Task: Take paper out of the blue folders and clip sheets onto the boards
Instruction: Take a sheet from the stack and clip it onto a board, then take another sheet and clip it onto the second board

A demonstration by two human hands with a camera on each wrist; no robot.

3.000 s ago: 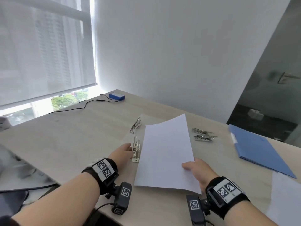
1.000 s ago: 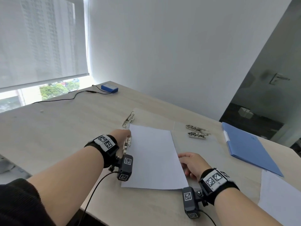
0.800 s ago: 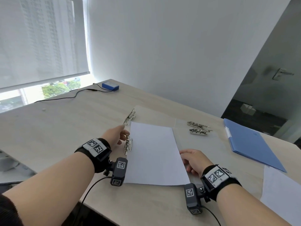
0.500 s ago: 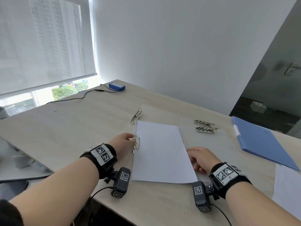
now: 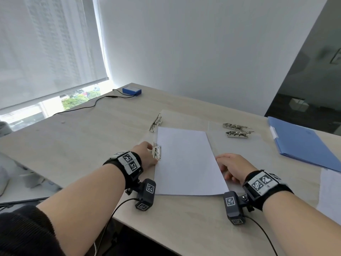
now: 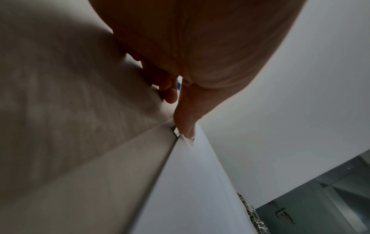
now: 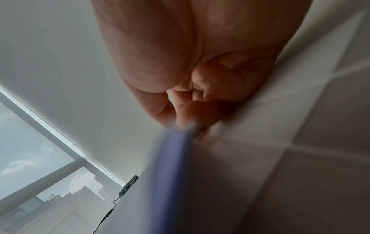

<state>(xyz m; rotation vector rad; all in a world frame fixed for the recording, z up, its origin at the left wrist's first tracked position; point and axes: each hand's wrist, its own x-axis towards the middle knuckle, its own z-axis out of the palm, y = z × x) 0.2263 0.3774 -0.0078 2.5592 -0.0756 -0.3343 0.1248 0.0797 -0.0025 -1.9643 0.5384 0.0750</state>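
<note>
A white sheet (image 5: 184, 161) lies flat on a wood-coloured board (image 5: 184, 117) in the middle of the table. Its left edge sits at the metal clip (image 5: 156, 151) on the board's left side. My left hand (image 5: 145, 154) is at that clip. In the left wrist view my thumb (image 6: 186, 117) presses on the clip (image 6: 176, 131) and the other fingers curl behind it. My right hand (image 5: 230, 167) has curled fingers and pinches the sheet's right edge (image 7: 172, 142). A blue folder (image 5: 302, 145) lies shut at the far right.
A second board (image 5: 239, 146) with two metal clips (image 5: 238, 130) lies to the right of the sheet, and another clip (image 5: 156, 122) lies beyond my left hand. A blue box (image 5: 132, 90) with a black cable sits at the back. Another white sheet (image 5: 330, 196) lies near right.
The sheet, held raised by my right hand three seconds ago, now lies flat with its left edge at the clip. My left hand briefly lifted off the clip and came back to it.
</note>
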